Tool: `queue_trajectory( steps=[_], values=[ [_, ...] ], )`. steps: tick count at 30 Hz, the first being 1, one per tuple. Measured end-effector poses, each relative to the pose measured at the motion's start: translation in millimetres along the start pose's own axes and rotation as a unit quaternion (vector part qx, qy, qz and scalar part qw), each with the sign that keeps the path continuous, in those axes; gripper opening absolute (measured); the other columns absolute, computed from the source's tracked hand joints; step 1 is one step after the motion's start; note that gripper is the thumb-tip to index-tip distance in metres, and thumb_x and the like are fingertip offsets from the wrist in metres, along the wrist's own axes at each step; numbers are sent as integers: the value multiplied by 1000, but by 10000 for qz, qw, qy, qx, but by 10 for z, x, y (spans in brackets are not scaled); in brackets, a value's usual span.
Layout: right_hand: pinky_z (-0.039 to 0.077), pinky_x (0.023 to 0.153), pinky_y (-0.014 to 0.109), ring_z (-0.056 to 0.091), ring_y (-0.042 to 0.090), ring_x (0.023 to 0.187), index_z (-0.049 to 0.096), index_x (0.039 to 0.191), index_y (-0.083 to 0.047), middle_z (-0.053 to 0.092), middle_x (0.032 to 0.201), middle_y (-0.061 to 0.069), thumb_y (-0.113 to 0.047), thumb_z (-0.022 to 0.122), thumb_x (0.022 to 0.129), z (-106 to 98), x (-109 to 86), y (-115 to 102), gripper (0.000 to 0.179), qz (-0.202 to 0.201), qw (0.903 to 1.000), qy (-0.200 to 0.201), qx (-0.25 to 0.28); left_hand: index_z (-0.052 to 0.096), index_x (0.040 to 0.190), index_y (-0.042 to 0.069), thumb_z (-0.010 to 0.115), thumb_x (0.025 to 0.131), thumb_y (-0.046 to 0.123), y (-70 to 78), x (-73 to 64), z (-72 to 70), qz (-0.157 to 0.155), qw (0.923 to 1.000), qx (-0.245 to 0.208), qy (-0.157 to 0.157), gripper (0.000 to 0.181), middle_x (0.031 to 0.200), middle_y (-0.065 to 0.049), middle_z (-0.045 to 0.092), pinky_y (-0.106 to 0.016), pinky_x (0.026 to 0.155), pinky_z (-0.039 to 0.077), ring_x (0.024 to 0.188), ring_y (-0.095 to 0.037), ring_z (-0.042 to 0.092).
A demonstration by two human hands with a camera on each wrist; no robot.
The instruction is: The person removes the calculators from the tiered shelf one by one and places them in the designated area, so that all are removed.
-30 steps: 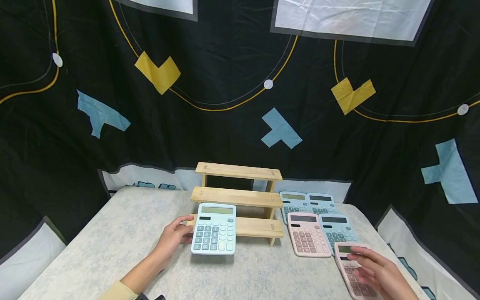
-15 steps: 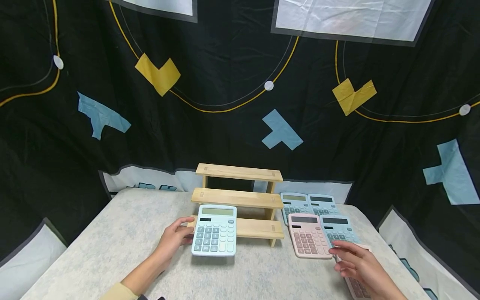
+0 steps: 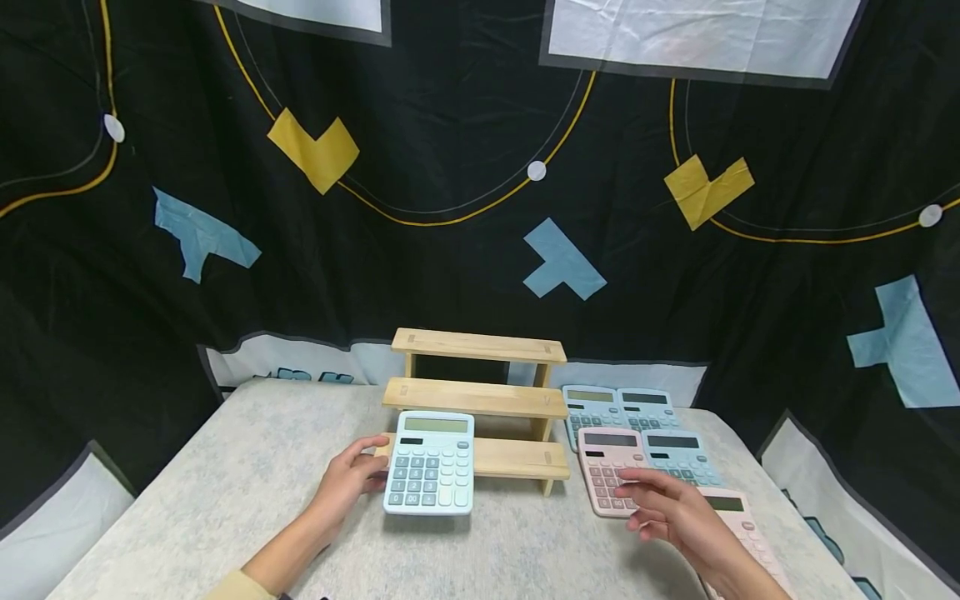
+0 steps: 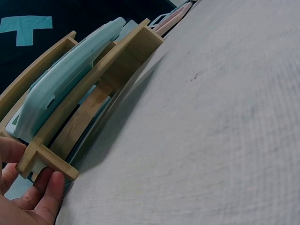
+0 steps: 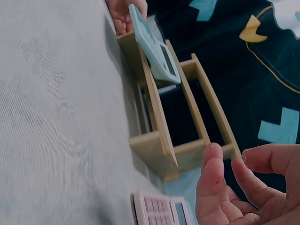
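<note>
A light blue calculator (image 3: 429,463) leans on the lowest step of a three-step wooden stand (image 3: 519,457), its keys facing me. My left hand (image 3: 347,483) grips the left end of that step. In the left wrist view, the thumb sits above and other fingers below the wooden end (image 4: 56,161). My right hand (image 3: 678,518) is raised above the table with loosely bent fingers and nothing between them. It is in front of a pink calculator (image 3: 609,472) and partly covers it. Another pink calculator (image 3: 738,521) lies under the right forearm, partly hidden.
Several blue calculators lie to the right of the stand, including one nearer blue calculator (image 3: 678,454) and one farther back (image 3: 589,400). A dark patterned cloth (image 3: 450,275) hangs behind the pale table (image 3: 247,467). The stand's upper two steps bear nothing.
My right hand has moved left from over the nearest pink calculator to in front of the other pink one. The left hand and the leaning calculator stay put.
</note>
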State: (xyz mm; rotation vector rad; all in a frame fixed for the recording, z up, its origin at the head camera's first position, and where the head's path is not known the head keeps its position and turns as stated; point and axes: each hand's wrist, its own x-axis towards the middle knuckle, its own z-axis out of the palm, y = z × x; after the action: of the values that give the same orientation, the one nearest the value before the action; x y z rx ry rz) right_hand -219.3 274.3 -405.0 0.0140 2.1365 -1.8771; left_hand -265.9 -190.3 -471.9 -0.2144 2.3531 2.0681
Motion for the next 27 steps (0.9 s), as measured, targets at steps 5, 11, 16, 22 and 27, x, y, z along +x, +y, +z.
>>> queue_trajectory(
  steps=[5,11,16,22,27],
  values=[
    [58,74,30,68,20,85,50,143,-2,69,119,6,-24,63,99,121,68,-21,51,-95,9995,-292,3,53,141,9,61,98,22,-8,2,2,-31,10000,7,0,45,112,-11,65,-37,86,59,99,-18,69],
    [59,73,30,68,21,84,54,139,-1,70,116,7,-24,64,98,276,139,-61,48,-132,9990,-426,-27,53,141,9,60,98,22,-16,10,5,-9,10000,32,38,45,112,-12,66,-37,86,59,100,-18,68],
    [58,72,29,68,19,81,50,140,3,69,115,8,-21,62,99,391,197,-58,49,-256,9971,-712,-35,54,140,8,61,97,21,-8,10,13,23,10000,-7,62,45,112,-12,67,-37,85,60,99,-17,68],
    [56,68,26,67,18,79,48,140,6,68,118,11,-17,59,99,525,256,-64,49,-317,9946,-992,-5,54,140,8,61,97,21,-15,11,8,25,10000,-16,61,45,111,-12,66,-37,84,60,98,-17,69],
    [57,66,25,68,17,78,49,139,6,67,119,15,-17,60,98,662,305,-74,48,-362,9929,-1130,17,54,140,8,61,97,21,-12,9,6,21,10000,12,70,45,111,-12,67,-37,84,60,98,-17,69]
  ],
)
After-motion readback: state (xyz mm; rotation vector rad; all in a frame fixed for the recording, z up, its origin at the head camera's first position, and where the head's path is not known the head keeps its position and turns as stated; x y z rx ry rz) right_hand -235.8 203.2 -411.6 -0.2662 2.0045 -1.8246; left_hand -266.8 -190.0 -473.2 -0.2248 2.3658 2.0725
